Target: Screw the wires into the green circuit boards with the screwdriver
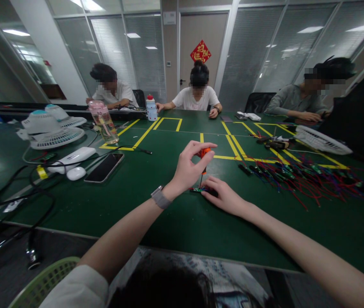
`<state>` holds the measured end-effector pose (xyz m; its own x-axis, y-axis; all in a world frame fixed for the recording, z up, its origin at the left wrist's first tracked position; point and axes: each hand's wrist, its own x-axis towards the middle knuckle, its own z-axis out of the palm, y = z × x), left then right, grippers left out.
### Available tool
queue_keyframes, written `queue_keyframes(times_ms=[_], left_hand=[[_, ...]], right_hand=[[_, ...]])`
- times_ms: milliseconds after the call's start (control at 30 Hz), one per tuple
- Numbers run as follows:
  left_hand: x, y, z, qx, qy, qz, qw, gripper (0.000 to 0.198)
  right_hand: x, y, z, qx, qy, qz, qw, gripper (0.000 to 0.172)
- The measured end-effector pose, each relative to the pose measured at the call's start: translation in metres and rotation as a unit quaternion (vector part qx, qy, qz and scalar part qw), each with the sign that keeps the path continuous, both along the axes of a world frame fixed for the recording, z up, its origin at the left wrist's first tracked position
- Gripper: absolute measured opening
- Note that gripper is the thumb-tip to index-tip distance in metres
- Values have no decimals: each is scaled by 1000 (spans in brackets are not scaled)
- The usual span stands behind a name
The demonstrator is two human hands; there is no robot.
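My left hand (pixel 191 166), with a grey watch at its wrist, grips the orange handle of a screwdriver (pixel 205 151) between thumb and fingers. The screwdriver stands upright, its thin shaft reaching down to a small green circuit board (pixel 196 190) on the green table (pixel 156 222). My right hand (pixel 221 195) rests on the table, its closed fingers on the right part of the board and a dark piece attached there. The screwdriver's tip is too small to make out.
Many circuit boards with red and blue wires (pixel 300 175) lie at the right. At the left are a phone (pixel 105 167), a white mouse (pixel 76 173), cables, white fans (pixel 56 136) and a pink bottle (pixel 104 122). Several people sit across the table.
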<state>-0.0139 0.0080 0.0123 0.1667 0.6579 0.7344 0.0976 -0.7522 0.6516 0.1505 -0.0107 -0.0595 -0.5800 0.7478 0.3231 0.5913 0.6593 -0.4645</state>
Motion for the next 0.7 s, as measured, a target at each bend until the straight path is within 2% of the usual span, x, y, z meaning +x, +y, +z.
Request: queue_keyframes(times_ms=[133,333,467,533,700], left_hand=[[1,4,-4,-33,-40,-26,998,22],[0,5,-4,-25,-29,11,999,16],[0,4,-4,-55,-48,-59,996,25],[0,3,-4,-60,-58,-73,994,26],[0,3,-3,-17,-24,6,1000,18]], right_hand=[[0,-1,0,-1,-4,-1,1000,10],[0,-1,0,-2,1,3,1000,10],[0,0,0,0,1,3,1000,9],[0,0,0,0,1,3,1000,9],[1,0,0,2,3,3,1000,10]])
